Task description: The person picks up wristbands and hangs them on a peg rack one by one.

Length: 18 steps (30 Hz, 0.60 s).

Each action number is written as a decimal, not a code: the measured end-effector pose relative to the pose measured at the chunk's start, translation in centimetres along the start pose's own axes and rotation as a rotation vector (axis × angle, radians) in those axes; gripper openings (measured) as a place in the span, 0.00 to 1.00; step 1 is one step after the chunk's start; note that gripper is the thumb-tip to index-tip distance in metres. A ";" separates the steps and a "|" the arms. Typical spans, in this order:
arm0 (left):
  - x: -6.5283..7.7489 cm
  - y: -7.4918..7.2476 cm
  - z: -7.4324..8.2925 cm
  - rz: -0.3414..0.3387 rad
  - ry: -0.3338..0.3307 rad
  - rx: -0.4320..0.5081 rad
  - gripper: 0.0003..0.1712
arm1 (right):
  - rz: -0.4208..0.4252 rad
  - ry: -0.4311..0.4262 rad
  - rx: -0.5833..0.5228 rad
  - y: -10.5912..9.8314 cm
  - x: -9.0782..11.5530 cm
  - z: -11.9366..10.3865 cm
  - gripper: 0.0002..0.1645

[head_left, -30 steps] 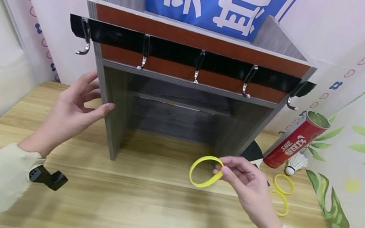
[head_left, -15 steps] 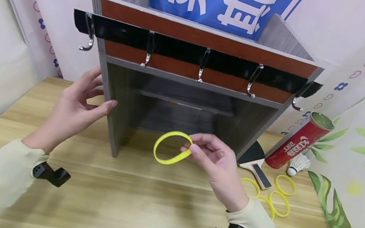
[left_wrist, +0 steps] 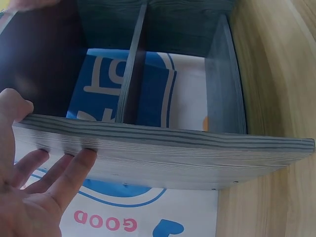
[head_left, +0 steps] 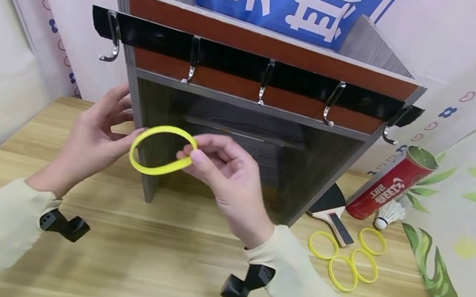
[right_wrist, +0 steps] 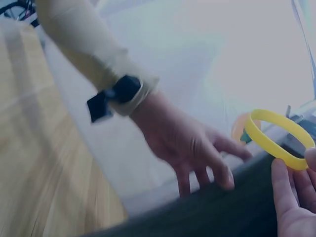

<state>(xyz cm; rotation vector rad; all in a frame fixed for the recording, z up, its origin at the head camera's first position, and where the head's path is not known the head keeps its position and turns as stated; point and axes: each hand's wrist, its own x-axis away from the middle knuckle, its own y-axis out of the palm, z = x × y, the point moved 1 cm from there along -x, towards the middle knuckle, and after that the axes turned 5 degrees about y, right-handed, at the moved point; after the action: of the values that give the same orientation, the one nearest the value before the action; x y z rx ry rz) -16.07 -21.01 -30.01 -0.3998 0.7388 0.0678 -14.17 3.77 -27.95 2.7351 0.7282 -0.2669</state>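
A grey wooden shelf unit stands on the table, with a black hook strip carrying several silver hooks across its front. My left hand grips the left side panel; in the left wrist view the thumb lies over the edge and the fingers press the outer face. Between thumb and fingertips my right hand pinches a yellow ring, slightly bent out of round. It is held in front of the unit's left side, below the leftmost hooks, and overlaps the left thumb in the head view.
Several yellow rings lie at the right of the table. Near them are a table tennis bat, a white shuttlecock and a leaning red tube. A blue banner hangs behind the unit.
My right hand has carried the yellow ring leftward and up, from the unit's right side to its left, uncovering the rings on the table. The left hand stays on the side panel.
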 end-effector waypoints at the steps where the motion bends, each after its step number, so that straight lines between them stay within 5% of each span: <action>1: 0.0 0.0 0.0 0.000 -0.001 -0.009 0.47 | -0.003 -0.001 -0.020 0.5 -0.3 -0.1 0.15; 8: 0.2 -0.2 -0.1 0.010 -0.054 0.002 0.44 | -0.002 -0.018 -0.157 4.2 -2.4 -0.6 0.16; 18: 0.1 -0.1 -0.2 0.012 0.015 0.008 0.45 | 0.035 -0.053 -0.264 7.2 -4.3 -1.6 0.17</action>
<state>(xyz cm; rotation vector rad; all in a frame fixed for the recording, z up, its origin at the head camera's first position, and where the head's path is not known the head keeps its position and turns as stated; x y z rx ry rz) -16.06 -21.18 -30.19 -0.3887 0.7560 0.0734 -13.96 -3.62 -23.69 2.4790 0.6503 -0.2181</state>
